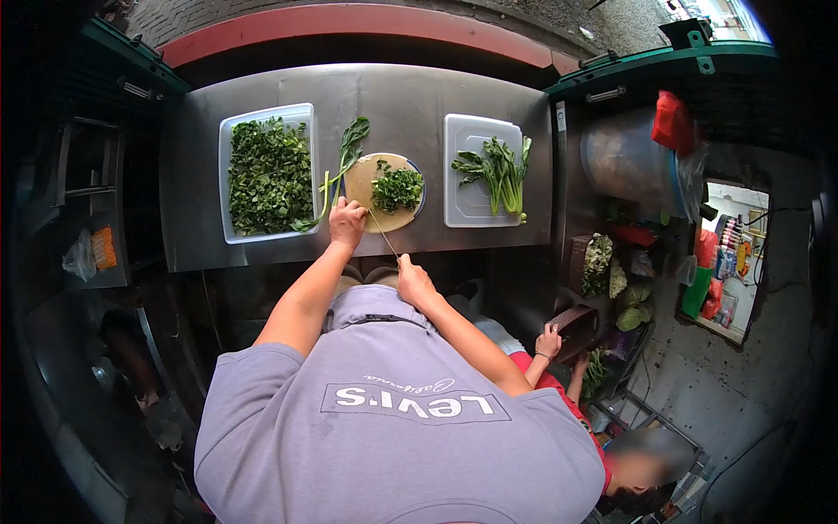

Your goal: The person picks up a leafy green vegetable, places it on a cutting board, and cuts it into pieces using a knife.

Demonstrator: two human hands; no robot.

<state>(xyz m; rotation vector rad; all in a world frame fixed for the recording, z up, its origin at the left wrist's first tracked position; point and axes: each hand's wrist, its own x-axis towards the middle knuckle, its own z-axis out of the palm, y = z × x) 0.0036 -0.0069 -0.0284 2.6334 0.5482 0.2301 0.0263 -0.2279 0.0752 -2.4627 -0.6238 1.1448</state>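
My left hand [346, 223] presses a long leafy green stalk [342, 170] down at the left edge of a round wooden chopping board [362, 185]. The stalk's leaf reaches up past the board. A pile of chopped greens [398, 189] lies on the right half of the board. My right hand [412, 281] sits near the table's front edge, gripping a knife [382, 231] whose thin blade points up-left toward my left hand.
On the steel table [401, 96], a white tray [229, 131] at the left holds several chopped greens, and a white tray [463, 210] at the right holds whole stalks [499, 170]. A big covered tub [624, 162] stands right. Another person's hand [550, 341] works over vegetables lower right.
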